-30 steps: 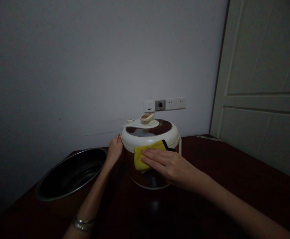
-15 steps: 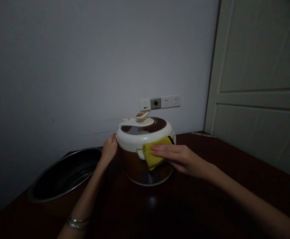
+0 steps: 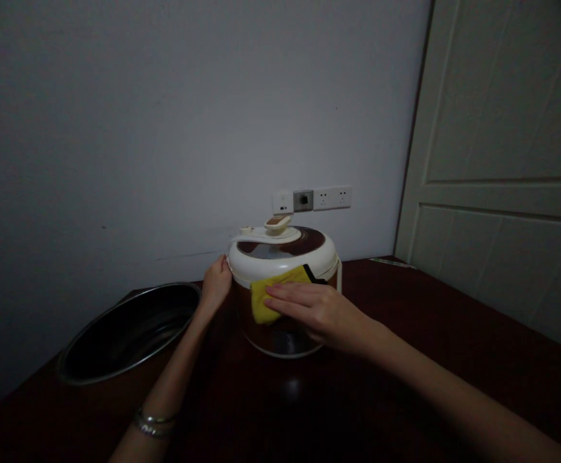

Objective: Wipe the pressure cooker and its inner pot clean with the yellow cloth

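An electric pressure cooker (image 3: 290, 263) with a white rim, brown body and glossy brown lid top stands upright on the dark red table. My right hand (image 3: 319, 312) presses a folded yellow cloth (image 3: 263, 302) with black edging flat against the cooker's front, just below the lid rim. The cloth covers the front handle there. On the cooker's left side, my left hand (image 3: 216, 283) grips the edge near the rim; its fingertips are hidden behind the cooker.
A wide dark pot (image 3: 130, 341) with a metal rim stands left of the cooker, beside my left forearm. Behind are a wall with sockets (image 3: 331, 198) and, at right, a pale panelled door (image 3: 497, 193). A thin strip (image 3: 391, 262) lies at the table's back edge.
My right hand has slid the cloth leftward across the cooker's front, from the right part of the rim over the front handle. My left hand keeps its place on the cooker's side.
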`<act>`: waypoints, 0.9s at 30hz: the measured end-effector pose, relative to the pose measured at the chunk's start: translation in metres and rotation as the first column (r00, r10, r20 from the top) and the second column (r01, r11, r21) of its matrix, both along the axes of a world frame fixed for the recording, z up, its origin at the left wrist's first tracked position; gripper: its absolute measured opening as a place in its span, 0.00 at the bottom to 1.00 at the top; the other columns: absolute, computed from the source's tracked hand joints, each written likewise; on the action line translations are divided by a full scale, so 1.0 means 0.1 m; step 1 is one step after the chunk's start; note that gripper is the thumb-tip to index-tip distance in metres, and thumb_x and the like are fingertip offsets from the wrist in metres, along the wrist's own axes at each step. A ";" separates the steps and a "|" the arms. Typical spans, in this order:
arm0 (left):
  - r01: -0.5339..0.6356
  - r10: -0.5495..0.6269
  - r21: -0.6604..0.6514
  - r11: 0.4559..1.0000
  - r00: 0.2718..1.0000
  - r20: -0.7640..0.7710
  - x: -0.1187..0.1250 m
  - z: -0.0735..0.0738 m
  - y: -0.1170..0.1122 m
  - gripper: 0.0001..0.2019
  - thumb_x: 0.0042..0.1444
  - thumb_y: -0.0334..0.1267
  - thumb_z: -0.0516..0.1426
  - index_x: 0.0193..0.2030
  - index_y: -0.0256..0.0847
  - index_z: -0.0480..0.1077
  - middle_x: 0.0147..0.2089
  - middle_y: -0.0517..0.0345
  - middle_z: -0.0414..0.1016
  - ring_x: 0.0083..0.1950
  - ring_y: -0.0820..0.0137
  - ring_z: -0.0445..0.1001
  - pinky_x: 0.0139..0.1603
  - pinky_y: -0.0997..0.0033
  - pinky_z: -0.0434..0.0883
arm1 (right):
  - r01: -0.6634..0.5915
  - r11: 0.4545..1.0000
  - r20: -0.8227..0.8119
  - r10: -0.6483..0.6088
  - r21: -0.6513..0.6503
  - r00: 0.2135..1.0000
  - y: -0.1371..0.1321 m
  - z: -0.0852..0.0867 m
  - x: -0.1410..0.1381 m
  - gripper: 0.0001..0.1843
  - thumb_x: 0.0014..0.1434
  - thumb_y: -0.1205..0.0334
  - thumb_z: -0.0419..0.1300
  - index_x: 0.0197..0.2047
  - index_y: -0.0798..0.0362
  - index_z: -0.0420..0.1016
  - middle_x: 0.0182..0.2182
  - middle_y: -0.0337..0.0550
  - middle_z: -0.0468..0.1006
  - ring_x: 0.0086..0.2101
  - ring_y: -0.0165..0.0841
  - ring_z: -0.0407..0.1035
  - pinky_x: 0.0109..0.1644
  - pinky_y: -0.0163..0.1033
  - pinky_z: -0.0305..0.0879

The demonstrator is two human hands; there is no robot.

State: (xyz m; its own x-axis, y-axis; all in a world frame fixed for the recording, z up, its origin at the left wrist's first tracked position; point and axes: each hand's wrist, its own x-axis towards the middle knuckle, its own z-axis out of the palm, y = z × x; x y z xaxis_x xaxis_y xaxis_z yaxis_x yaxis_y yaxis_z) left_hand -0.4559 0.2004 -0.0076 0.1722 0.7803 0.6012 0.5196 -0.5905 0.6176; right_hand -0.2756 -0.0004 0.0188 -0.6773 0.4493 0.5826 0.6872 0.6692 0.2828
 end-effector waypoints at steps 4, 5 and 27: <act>0.035 -0.035 0.002 0.999 0.999 0.028 -0.01 -0.02 0.02 0.20 0.58 0.39 0.42 0.47 0.34 0.70 0.47 0.45 0.75 0.45 0.63 0.73 0.46 0.67 0.66 | -0.006 0.996 0.042 0.003 0.086 0.999 0.13 -0.01 -0.18 0.17 0.62 0.72 0.48 0.52 0.64 0.69 0.50 0.54 0.73 0.51 0.35 0.67 0.56 0.43 0.65; 0.036 -0.037 0.004 0.999 0.999 0.022 -0.02 -0.02 0.02 0.20 0.59 0.39 0.42 0.47 0.34 0.70 0.47 0.45 0.75 0.45 0.63 0.73 0.46 0.66 0.66 | -0.007 0.995 0.046 0.003 0.101 0.999 0.15 -0.02 -0.19 0.17 0.63 0.71 0.48 0.52 0.63 0.69 0.49 0.54 0.74 0.51 0.35 0.67 0.55 0.42 0.66; -0.028 0.031 0.025 0.999 0.994 -0.106 -0.03 -0.01 0.00 0.19 0.61 0.35 0.40 0.45 0.34 0.70 0.48 0.41 0.74 0.51 0.60 0.71 0.50 0.64 0.65 | -0.427 0.837 -0.784 -0.505 -0.342 -0.362 -0.33 -0.59 0.35 0.20 0.48 0.56 0.65 0.45 0.53 0.74 0.39 0.44 0.80 0.35 0.39 0.75 0.36 0.40 0.72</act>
